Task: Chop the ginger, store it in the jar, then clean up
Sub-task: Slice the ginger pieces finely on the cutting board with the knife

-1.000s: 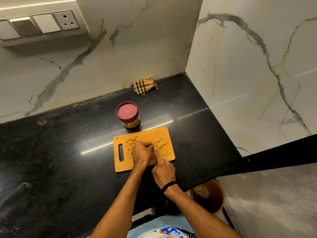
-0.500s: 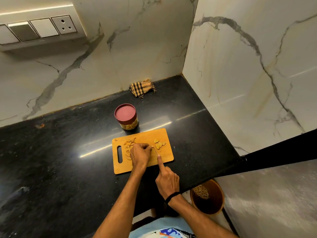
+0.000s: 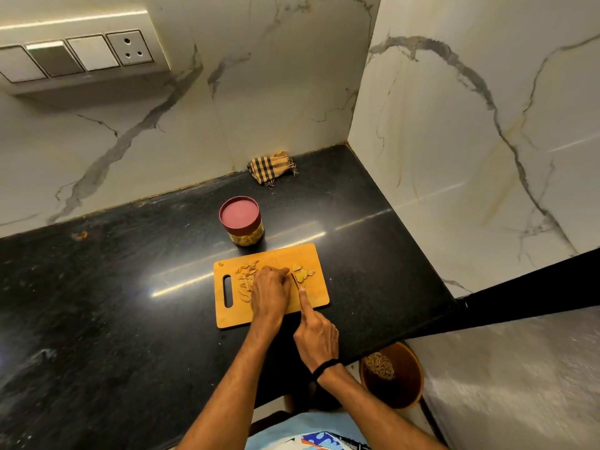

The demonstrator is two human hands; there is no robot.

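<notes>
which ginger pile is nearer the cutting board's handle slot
The left pile, beside the left hand; the right pile lies past the knife, away from the slot.

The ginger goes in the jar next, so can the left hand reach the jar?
Probably yes. The jar stands just behind the cutting board, nothing tall between it and the left hand. But that hand is busy on the board, and the lid is on.

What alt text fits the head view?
A left hand steadies ginger on a wooden cutting board while the right hand slices it with a knife, on a black counter. A lidded jar stands behind the board.
</notes>
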